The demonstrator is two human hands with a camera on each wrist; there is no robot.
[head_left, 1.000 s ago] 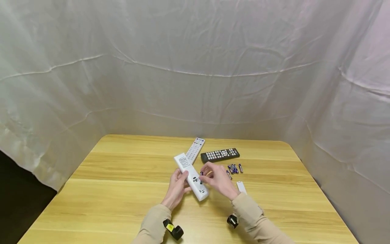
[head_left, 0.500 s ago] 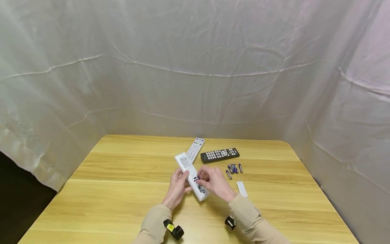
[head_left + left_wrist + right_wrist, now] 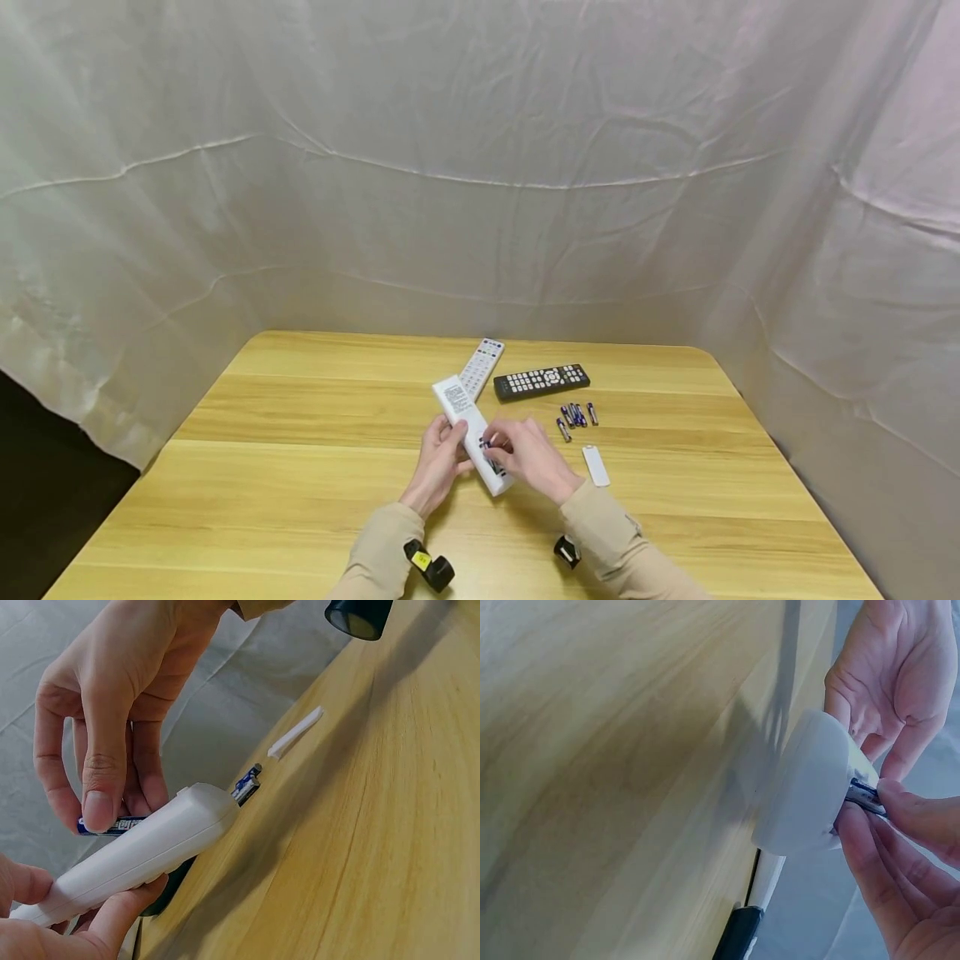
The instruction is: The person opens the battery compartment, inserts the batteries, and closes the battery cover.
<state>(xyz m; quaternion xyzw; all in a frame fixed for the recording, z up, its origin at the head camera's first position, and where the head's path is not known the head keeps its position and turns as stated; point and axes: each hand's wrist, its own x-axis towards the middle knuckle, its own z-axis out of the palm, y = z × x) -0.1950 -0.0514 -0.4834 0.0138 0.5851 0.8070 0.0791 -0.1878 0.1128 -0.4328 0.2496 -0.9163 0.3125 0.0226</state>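
Observation:
My left hand [image 3: 435, 467] grips a white remote control [image 3: 457, 400] tilted above the table, its labelled back facing up and its battery compartment uncovered. With thumb and fingers, my right hand [image 3: 534, 457] pinches a blue-and-silver battery [image 3: 126, 826] at that compartment. In the right wrist view the battery [image 3: 864, 796] lies partly in the recess, between thumb and fingertips. The fingers hide much of the compartment in the head view. A white battery cover [image 3: 596, 466] lies on the table just right of my right hand.
Several loose batteries [image 3: 576, 415] lie beyond my right hand. A black remote [image 3: 542, 381] rests behind them to the left, and a second white remote [image 3: 482, 365] lies behind the held one. A grey curtain [image 3: 480, 250] surrounds the wooden table [image 3: 300, 467].
My right hand has moved slightly left and brought the battery from above the remote down into the compartment. The battery cover has come into fuller view. My left hand has barely moved.

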